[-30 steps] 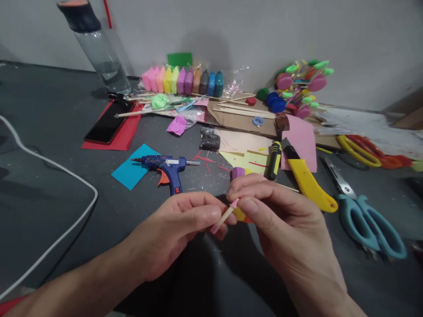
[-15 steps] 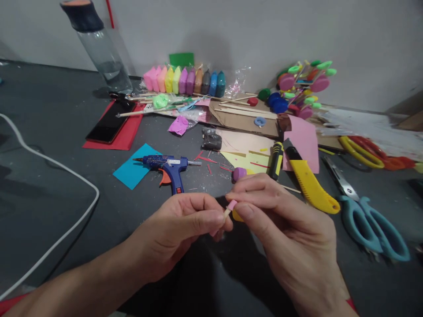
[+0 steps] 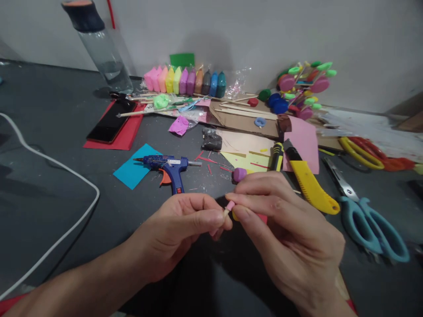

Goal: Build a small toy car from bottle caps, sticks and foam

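The left hand [image 3: 188, 226] is pinching a stick [image 3: 226, 212], the right hand [image 3: 292, 226] is gripping its pink tip [image 3: 230, 205] between them; it's looking light, stiff, probably wanting a mid-length hold.

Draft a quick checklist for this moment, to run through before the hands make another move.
1. Short stick pinched in the left hand: ok.
2. Right hand, thumb and forefinger at the stick's pink end: ok.
3. Pink end firmly fixed to the stick: cannot tell.
4. Glue gun lying on its side, nozzle over the blue paper: ok.
5. Glue gun cool: cannot tell.
6. Stick's lower end in plain view: not ok, mostly hidden by the left fingers.
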Tool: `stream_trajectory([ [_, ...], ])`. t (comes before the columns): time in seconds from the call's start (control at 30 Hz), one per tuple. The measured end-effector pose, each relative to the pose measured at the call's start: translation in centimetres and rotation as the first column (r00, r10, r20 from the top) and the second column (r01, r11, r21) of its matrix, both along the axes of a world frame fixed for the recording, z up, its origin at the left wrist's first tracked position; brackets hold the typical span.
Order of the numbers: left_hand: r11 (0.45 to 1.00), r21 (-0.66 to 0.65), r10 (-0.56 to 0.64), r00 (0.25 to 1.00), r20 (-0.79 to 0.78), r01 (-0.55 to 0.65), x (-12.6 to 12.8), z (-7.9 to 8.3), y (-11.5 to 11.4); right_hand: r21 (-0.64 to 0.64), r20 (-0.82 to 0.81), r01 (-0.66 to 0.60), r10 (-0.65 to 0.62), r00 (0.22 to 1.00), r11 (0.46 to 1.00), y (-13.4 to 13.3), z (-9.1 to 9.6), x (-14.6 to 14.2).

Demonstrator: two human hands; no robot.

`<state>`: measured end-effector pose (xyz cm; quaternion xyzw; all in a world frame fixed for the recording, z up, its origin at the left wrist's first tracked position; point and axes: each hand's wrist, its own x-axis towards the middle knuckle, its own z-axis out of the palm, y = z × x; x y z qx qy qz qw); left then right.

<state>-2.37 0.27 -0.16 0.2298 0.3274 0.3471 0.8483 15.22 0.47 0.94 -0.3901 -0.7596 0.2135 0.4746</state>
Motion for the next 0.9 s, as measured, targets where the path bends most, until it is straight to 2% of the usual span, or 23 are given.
stream_trajectory([
  [0.2,1.0,0.011,0.002,1.0,-0.011,-0.002,-0.05,0.01,-0.06,0.057,0.053,-0.023,0.02,0.998,0.998,0.07,-0.01,0.09],
  [0.73,1.0,0.015,-0.006,1.0,-0.012,0.006,-0.12,-0.19,-0.1,0.062,0.059,-0.065,0.061,0.996,0.996,-0.04,-0.09,0.26],
  [0.9,0.999,0.051,-0.008,1.0,-0.015,0.009,-0.31,-0.18,-0.05,0.027,0.025,0.034,-0.034,0.999,0.999,-0.46,-0.24,0.1],
])
